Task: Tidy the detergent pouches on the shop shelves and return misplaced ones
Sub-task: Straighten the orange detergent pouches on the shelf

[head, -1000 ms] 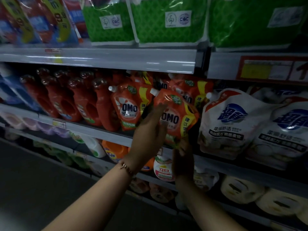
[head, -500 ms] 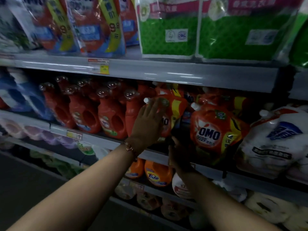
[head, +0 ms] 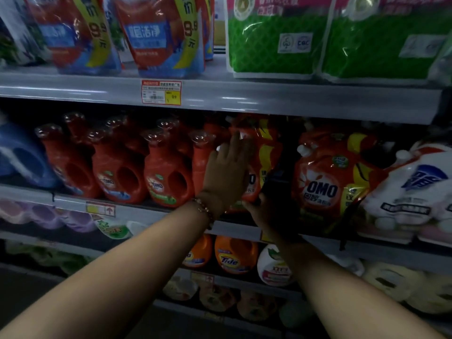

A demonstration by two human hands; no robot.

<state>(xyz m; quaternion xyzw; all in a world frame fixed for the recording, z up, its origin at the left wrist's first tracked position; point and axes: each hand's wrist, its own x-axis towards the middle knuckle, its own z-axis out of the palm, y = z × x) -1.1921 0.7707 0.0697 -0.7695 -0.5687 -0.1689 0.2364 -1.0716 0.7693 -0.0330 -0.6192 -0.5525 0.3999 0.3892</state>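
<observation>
On the middle shelf (head: 137, 211) stands an orange OMO pouch (head: 265, 157), upright and partly hidden behind my hands. My left hand (head: 227, 174) lies flat against its front, fingers spread and pointing up. My right hand (head: 271, 211) is at the pouch's lower right corner, in shadow, so its grip is unclear. A second OMO pouch (head: 327, 177) stands to the right with a dark gap between the two. White pouches with a blue logo (head: 413, 189) lean further right.
Red OMO bottles (head: 161, 172) fill the shelf to the left of the pouch. Red-and-blue pouches (head: 156, 35) and green packs (head: 276, 40) stand on the top shelf. Orange Tide bottles (head: 234, 255) sit on the shelf below.
My view has shifted left and up. My left hand has slid a little higher up the pouch's front, and the pouch now sits further back, close to the bottles.
</observation>
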